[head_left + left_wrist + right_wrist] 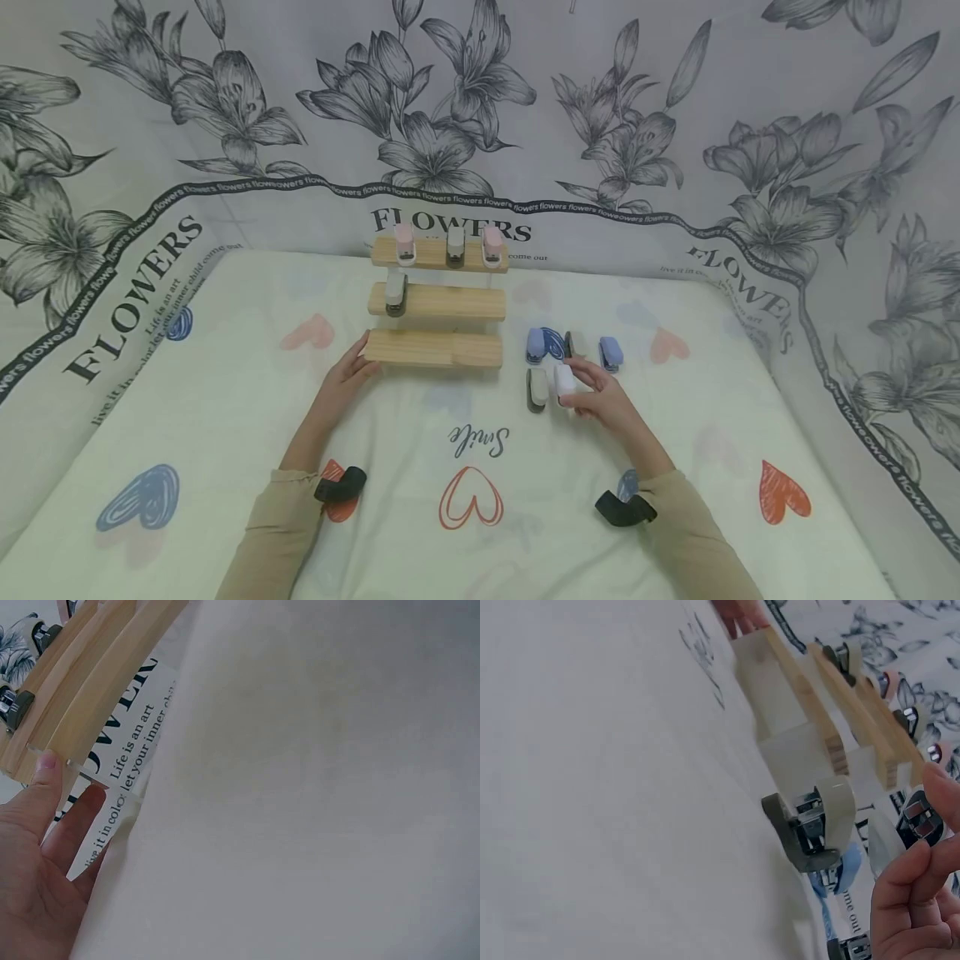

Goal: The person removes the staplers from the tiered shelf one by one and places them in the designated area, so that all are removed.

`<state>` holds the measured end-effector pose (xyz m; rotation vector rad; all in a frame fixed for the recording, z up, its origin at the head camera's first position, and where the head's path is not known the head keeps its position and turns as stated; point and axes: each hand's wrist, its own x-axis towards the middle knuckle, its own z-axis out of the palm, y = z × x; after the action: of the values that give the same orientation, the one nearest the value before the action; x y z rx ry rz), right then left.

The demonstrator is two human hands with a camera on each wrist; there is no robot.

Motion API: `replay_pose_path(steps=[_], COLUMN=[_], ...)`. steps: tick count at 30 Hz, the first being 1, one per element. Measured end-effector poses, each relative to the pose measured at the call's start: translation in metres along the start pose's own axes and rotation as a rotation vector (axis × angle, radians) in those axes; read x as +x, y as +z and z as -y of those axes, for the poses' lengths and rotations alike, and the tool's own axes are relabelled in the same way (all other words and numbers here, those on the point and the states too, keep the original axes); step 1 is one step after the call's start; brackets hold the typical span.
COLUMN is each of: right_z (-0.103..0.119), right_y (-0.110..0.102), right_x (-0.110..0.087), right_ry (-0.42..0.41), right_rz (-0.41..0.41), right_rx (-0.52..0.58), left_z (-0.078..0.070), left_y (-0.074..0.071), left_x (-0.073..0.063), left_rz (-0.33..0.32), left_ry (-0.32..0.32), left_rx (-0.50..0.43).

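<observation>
A: Where do you have the white stapler?
B: Just right of the frame's centre, pinched between the thumb and fingers of your right hand. I cannot tell whether it touches the cloth.
A: What lies around it?
B: A grey stapler just to its left; above these, two blue staplers with a second grey one between them, near your fingertips.
A: And your left hand?
B: Left of centre, at the left end of the bottom board of the wooden rack. Thumb touches the board; thumb and fingers stand apart, fairly straight.
A: Rack contents?
B: Top tier, upper centre: two pink staplers with a grey one between. Middle tier: one grey stapler at its left end.
A: Surroundings?
B: Heart-printed cloth below, flower-printed curtain across the top.
</observation>
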<state>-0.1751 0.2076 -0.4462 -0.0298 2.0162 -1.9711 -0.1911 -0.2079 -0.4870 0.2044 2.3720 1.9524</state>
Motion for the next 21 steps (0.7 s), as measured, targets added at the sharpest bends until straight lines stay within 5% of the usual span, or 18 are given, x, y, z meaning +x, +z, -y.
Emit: replay_pose_path(steps=[7, 14, 21], right_z=[-0.021, -0.032, -0.035], right_y=[-0.008, -0.020, -0.025], right_x=[-0.003, -0.006, 0.000], right_ry=[0.012, 0.034, 0.063], right_rz=[-0.044, -0.054, -0.056], right_rx=[0.036, 0.033, 0.041], left_z=[-0.003, -0.025, -0.012], left_y=[-0.001, 0.005, 0.000], left_x=[-0.002, -0.010, -0.002], left_rz=[0.011, 0.031, 0.017], left_ry=[-0.006, -0.011, -0.022], left_rx=[0.005, -0.043, -0.007])
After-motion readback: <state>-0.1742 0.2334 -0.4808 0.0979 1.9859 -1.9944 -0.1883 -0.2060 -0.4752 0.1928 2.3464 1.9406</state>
